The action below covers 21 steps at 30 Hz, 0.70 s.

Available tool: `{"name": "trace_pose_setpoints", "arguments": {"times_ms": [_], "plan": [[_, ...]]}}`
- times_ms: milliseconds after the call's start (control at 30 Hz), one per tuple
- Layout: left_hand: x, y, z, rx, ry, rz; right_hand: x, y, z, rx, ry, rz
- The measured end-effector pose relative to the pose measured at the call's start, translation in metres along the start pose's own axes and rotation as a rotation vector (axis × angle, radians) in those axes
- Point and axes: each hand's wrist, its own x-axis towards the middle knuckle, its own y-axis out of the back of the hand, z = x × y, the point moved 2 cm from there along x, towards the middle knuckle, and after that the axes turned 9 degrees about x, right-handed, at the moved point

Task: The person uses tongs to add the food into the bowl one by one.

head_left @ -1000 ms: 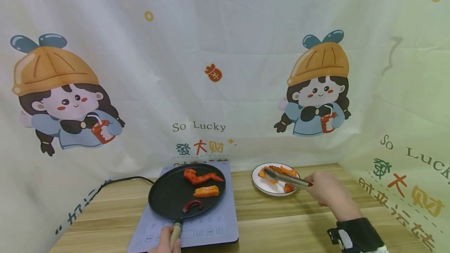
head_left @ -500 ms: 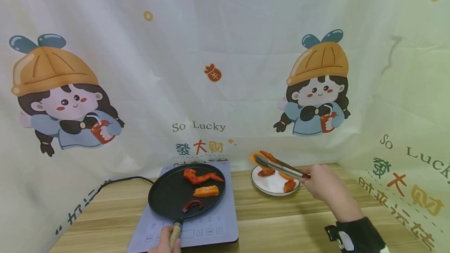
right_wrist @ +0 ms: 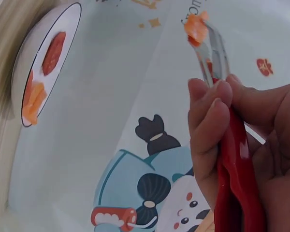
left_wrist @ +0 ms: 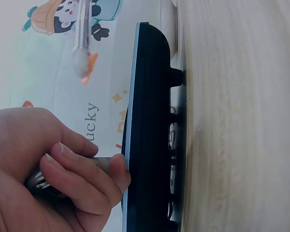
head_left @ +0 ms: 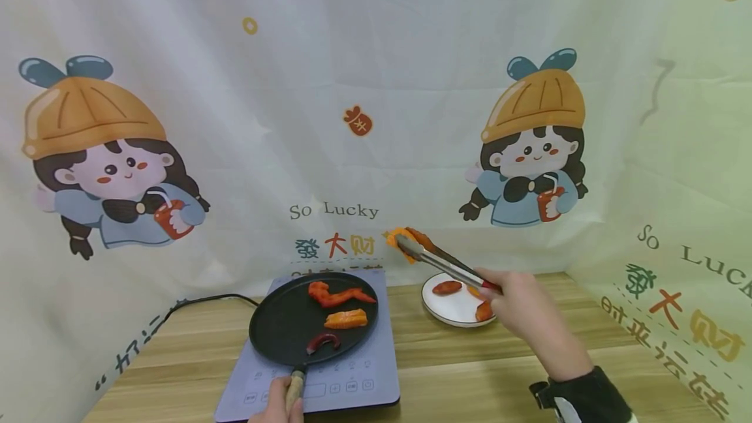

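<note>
My left hand (head_left: 279,402) grips the wooden handle (head_left: 295,389) of a round black frying pan (head_left: 279,325). In the pan lie a red-orange chicken wing (head_left: 341,296), an orange striped food piece (head_left: 346,319) and a dark red curved sausage (head_left: 323,343). My right hand (head_left: 519,305) holds metal tongs (head_left: 437,261) by their red handles (right_wrist: 237,169). Raised in the tongs' tips is an orange food piece (right_wrist: 197,29), with a reddish-brown piece (head_left: 418,237) alongside. They hang above and left of a white dark-rimmed plate (head_left: 452,312), level with the backdrop's lettering.
Under the pan is a flat induction cooker (head_left: 384,358), its cord (head_left: 205,297) running left. On the plate stay a red-brown piece (head_left: 447,288), a red-orange piece (head_left: 484,311) and some orange food (head_left: 472,291). A printed cloth (head_left: 411,83) hangs behind the wooden table (head_left: 446,371).
My right hand has lifted the orange and reddish-brown pieces off the plate with the tongs and moved them up and left. My left hand and the pan stay put.
</note>
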Motion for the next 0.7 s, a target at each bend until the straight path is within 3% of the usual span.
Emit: {"name": "trace_pose_setpoints", "arguments": {"times_ms": [133, 367, 567, 700], "plan": [[-0.001, -0.003, -0.002, 0.004, -0.038, 0.039, -0.002, -0.004, -0.008, 0.039, 0.005, 0.016], [0.001, -0.005, -0.002, 0.003, -0.031, 0.013, -0.005, -0.019, -0.02, 0.024, 0.038, 0.025], [-0.001, -0.004, 0.0, -0.017, -0.053, 0.039, -0.01, -0.035, -0.028, -0.005, 0.098, 0.051], [-0.001, -0.004, 0.001, -0.011, -0.051, 0.044, -0.014, -0.046, -0.036, 0.04, 0.095, 0.045]]}}
